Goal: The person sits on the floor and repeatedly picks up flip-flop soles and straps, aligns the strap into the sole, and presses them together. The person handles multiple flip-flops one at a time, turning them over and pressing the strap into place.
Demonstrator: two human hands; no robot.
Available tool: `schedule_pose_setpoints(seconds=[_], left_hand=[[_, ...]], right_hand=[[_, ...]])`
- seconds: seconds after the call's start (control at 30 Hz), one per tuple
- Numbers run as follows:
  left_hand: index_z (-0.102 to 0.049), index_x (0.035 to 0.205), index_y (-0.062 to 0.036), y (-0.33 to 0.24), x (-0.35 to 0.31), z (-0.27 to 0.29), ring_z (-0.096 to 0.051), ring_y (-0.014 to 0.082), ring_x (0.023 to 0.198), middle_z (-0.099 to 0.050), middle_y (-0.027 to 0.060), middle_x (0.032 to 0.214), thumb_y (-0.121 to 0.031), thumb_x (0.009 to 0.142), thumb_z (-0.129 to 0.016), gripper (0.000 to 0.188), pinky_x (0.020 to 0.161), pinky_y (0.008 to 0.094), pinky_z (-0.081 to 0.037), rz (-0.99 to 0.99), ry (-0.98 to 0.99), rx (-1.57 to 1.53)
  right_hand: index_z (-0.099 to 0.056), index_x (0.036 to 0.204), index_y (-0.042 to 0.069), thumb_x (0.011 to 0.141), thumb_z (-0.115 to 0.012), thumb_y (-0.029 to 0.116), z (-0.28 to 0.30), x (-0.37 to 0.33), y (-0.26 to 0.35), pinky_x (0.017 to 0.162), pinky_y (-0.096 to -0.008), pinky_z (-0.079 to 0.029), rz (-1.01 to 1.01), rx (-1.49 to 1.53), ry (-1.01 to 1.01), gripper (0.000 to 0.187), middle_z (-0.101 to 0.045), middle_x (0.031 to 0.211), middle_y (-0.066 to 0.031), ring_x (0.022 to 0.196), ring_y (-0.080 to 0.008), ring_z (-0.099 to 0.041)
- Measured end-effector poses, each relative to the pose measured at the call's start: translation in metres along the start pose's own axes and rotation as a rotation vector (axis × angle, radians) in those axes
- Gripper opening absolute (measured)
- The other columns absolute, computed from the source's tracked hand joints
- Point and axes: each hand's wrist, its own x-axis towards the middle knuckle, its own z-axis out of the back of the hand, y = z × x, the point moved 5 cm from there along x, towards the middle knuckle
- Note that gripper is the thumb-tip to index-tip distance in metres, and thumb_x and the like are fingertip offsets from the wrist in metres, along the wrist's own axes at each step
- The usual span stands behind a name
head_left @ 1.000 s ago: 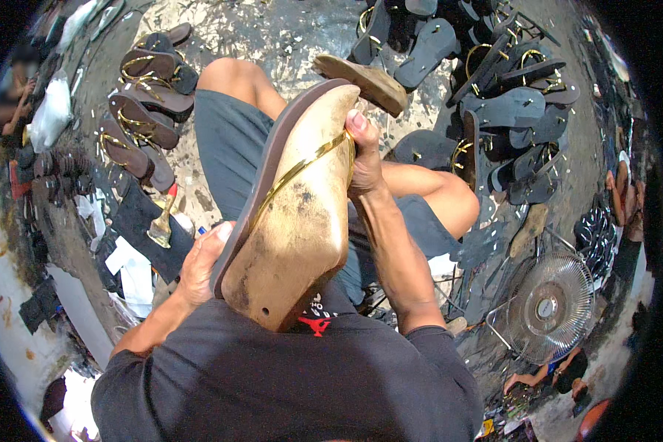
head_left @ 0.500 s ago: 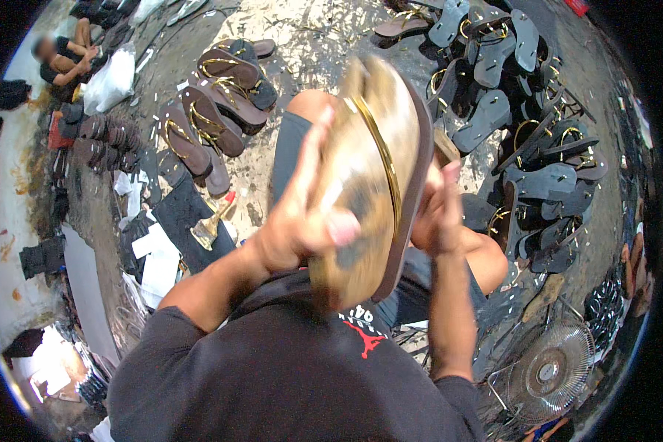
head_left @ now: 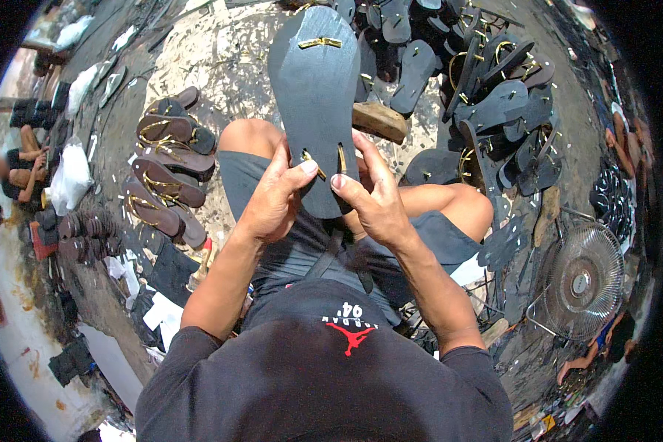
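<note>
— Above the lap, what is being held?

— A dark grey sandal sole [head_left: 317,96], underside up, its toe end pointing away from the person. Both hands grip its near, heel end. The left hand [head_left: 276,202] closes on the left edge, thumb pressed flat on the grey face beside a gold strap end [head_left: 311,162] that pokes through. The right hand [head_left: 372,199] closes on the right edge, thumb tip just beside a second gold strap end [head_left: 342,158].

— How tight is the hold?

— Both hands are closed on the sole, fingers curled beneath it and thumbs on top; the fingers underneath are mostly hidden.

— And at the far end?

— A gold toe-strap tab [head_left: 320,43] lies across the sole near its tip.

— What lies around?

— To the left, on the ground, a row of brown sandals with gold straps [head_left: 166,173]. To the right, a heap of dark grey soles [head_left: 493,96]. A wooden block [head_left: 379,121] sits just past the right hand, partly hidden by the sole. A floor fan [head_left: 582,280] stands at lower right. Another person [head_left: 18,169] sits at the far left.
</note>
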Motion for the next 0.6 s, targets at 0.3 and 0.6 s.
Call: schedule_pose_setpoints(seconds=[0.3,0.6], left_hand=[[-0.027,0.151,0.0036,0.008,-0.003,0.007,-0.053,0.0187,0.125,-0.052,0.0134,0.138,-0.014,0.098,-0.062,0.066,0.108,0.0334,-0.042,-0.242,-0.032,0.485],[-0.028,0.153,0.0009,0.0,-0.006,0.015,-0.054,0.0178,0.122,-0.054,0.0112,0.137,-0.011,0.095,-0.069,0.072,0.106,0.0332,-0.043,-0.222,0.024,0.675]], right_hand=[[-0.021,0.15,-0.001,0.094,-0.068,0.013,0.003,0.017,-0.02,0.093,-0.035,-0.053,-0.167,0.129,0.053,0.075,-0.061,0.125,-0.018,0.107,-0.0206,-0.064],[-0.027,0.149,0.004,0.097,-0.068,0.021,-0.002,0.019,-0.017,0.091,-0.0364,-0.055,-0.238,0.297,0.064,0.068,-0.061,0.123,-0.0174,0.108,-0.0222,-0.064]])
